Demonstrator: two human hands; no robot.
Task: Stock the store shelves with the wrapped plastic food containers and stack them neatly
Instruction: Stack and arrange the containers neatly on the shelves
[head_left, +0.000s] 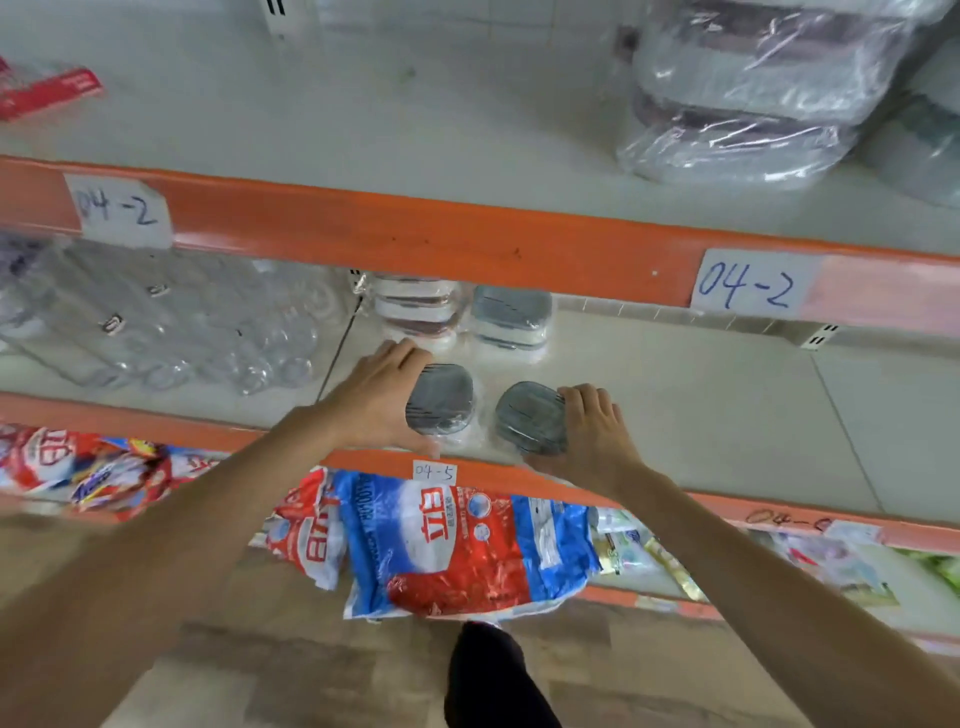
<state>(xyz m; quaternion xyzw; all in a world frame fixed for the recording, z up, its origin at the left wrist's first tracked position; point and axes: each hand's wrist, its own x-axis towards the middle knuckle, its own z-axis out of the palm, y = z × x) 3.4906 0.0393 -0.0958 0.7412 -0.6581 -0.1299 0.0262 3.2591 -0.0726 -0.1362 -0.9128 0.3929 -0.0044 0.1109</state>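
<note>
The wrapped containers sat at the front of the middle shelf (701, 405), two small grey-lidded tubs side by side and just apart. The left tub (441, 400) was under the left hand (382, 402), whose fingers curled over its far edge with the thumb at its near side. The right tub (530, 421) was held at its right side by the right hand (592, 431), fingers bent over the lid. Both looked light and stiff, and the clear film round them was probably slick, so a hold across the rim on opposite sides would likely serve better than a pinch on the loose wrap. Whether anything was inside them could not be told; the lids were dark and shut. Behind them stood two finished piles, a white stack (415, 312) and a grey stack (511, 319), touching or nearly so. Larger wrapped boxes (753, 98) were piled on the upper shelf (311, 114). Clear bottles (171, 322) filled the left of the middle shelf, and detergent bags (457, 551) lay below.
</note>
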